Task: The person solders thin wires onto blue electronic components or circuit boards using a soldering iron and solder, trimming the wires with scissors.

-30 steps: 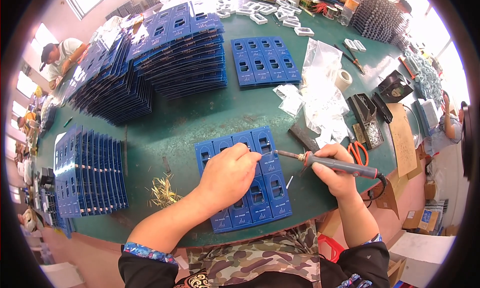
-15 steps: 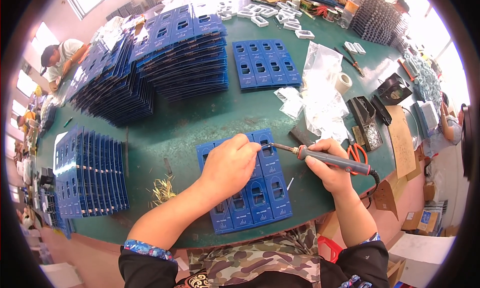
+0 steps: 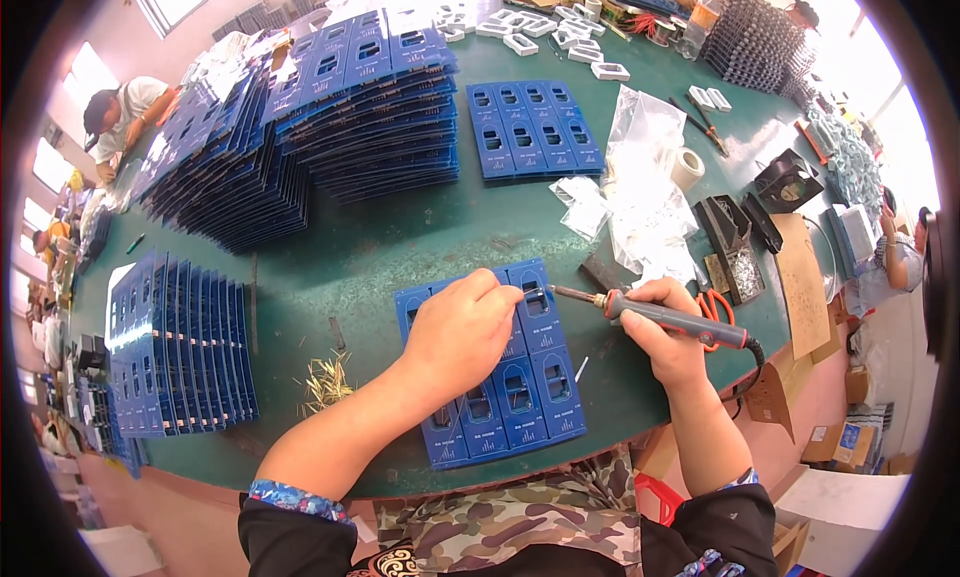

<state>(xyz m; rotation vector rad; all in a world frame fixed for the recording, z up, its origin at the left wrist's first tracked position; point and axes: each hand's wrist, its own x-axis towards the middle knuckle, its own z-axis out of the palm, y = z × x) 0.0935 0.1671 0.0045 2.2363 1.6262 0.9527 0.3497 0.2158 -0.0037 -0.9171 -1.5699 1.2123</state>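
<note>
A blue circuit board panel with rows of cutouts lies flat on the bench in front of me. My left hand rests over its upper middle, thumb and fingertips pinched at the edge of an upper right cutout. Whatever the pinch holds is too small to make out. In my right hand is a grey soldering iron, held like a pen with its cord trailing right. Its tip points left, just right of the left fingertips near that cutout. Cut golden wire pieces lie left of the panel.
Tall stacks of blue panels stand at the back left, another stack at the left. Plastic bags, a tape roll, a small fan, a black tray and orange-handled pliers lie to the right.
The soldering iron has drawn back slightly to the right, its tip farther from my left fingertips. My left hand and the panel have hardly moved.
</note>
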